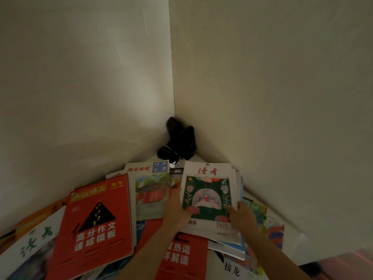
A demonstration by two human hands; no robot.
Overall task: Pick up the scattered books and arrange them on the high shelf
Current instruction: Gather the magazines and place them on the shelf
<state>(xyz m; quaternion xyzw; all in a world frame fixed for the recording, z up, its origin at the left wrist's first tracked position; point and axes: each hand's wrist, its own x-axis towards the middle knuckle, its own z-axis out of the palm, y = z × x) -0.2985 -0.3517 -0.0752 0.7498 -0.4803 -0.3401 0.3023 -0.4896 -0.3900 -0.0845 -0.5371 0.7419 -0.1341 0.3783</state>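
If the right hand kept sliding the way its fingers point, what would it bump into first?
The right hand points up and slightly left along the white magazine with a green flowery picture. Sliding on, it would probably cross that cover and first meet the black bundled gadget with a cord in the wall corner, though depth is unclear.

surface: white shelf [290, 237] | on it: scattered books [96, 223], black device [179, 142]

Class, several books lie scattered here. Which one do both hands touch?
The white magazine with the green picture, near the corner: the left hand and right hand hold its lower edges.
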